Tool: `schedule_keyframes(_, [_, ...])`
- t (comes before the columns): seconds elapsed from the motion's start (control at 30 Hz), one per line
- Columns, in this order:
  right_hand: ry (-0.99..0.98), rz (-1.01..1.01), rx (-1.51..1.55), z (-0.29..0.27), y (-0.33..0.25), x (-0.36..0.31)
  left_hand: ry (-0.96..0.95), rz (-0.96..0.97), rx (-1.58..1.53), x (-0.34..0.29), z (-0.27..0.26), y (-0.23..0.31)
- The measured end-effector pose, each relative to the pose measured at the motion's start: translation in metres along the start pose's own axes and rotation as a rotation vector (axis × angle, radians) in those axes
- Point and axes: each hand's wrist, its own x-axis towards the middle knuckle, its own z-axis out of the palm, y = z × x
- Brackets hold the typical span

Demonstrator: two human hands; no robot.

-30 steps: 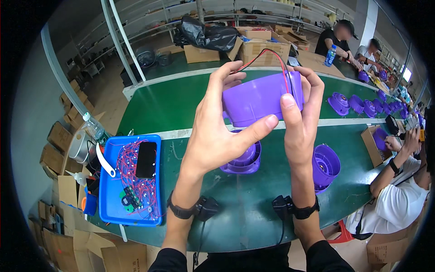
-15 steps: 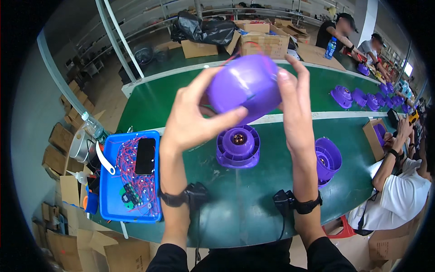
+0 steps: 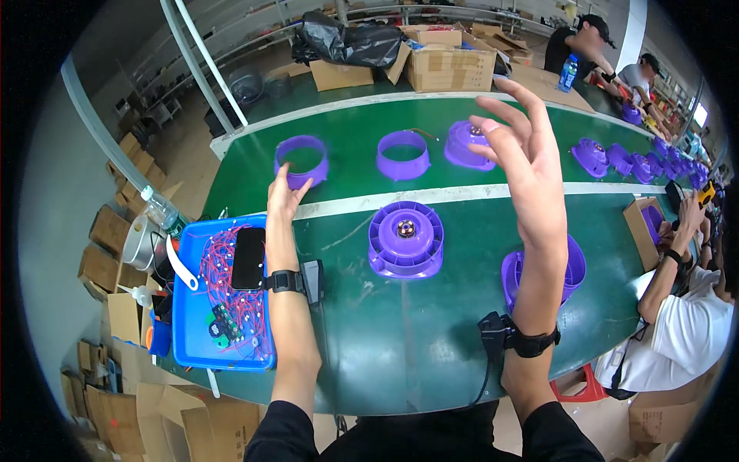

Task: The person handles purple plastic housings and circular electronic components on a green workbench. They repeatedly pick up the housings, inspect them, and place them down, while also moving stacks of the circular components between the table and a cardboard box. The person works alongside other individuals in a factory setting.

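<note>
At the far left of the green bench, my left hand (image 3: pixel 288 197) grips the near wall of a purple ring-shaped housing (image 3: pixel 319 171) between thumb and fingers. The ring rests on the bench. My right hand (image 3: pixel 531 154) is raised with its fingers apart, holding nothing. Its fingertips overlap a purple housing (image 3: pixel 462 150) behind them; whether they touch it I cannot tell. Another purple ring (image 3: pixel 402 171) with a short wire sits between the two. Nearer me stands a ribbed purple housing (image 3: pixel 406 258) with a copper-coloured centre. My right forearm partly hides more purple parts (image 3: pixel 575 269).
A blue tray (image 3: pixel 183 308) on the left holds red wires, a phone (image 3: pixel 248 258) and a green circuit board (image 3: pixel 223 327). Several purple housings (image 3: pixel 591 158) line the far right, near co-workers. Cardboard boxes (image 3: pixel 450 71) stand behind the bench. Straps with small devices circle both my wrists.
Both hands held a purple part up over the bench before. Now my right hand is off it and empty, while my left hand has moved far left, down to a ring on the bench.
</note>
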Motion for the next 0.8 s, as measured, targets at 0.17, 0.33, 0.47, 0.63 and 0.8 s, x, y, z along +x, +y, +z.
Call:
schedule_keyframes(0.17, [-0.044, 0.013, -0.048, -0.004, 0.002, 0.000, 0.469, 0.294, 0.672, 0.001, 0.007, 0.002])
schedule_keyframes(0.33, [-0.083, 0.025, -0.073, 0.001, 0.001, -0.001, -0.462, 0.054, 0.870, -0.024, 0.048, 0.020])
schedule_keyframes(0.47, [-0.110, 0.024, -0.092, 0.003, 0.000, -0.001, -0.849, -0.398, 1.018, -0.061, 0.106, -0.003])
schedule_keyframes(0.63, [-0.126, 0.023, -0.066, 0.005, -0.005, -0.003, -0.820, -0.305, 1.125, -0.059, 0.110, -0.029])
schedule_keyframes(0.8, [-0.126, 0.025, -0.078, 0.005, -0.006, -0.001, -0.605, -0.284, 1.098, -0.054, 0.086, -0.006])
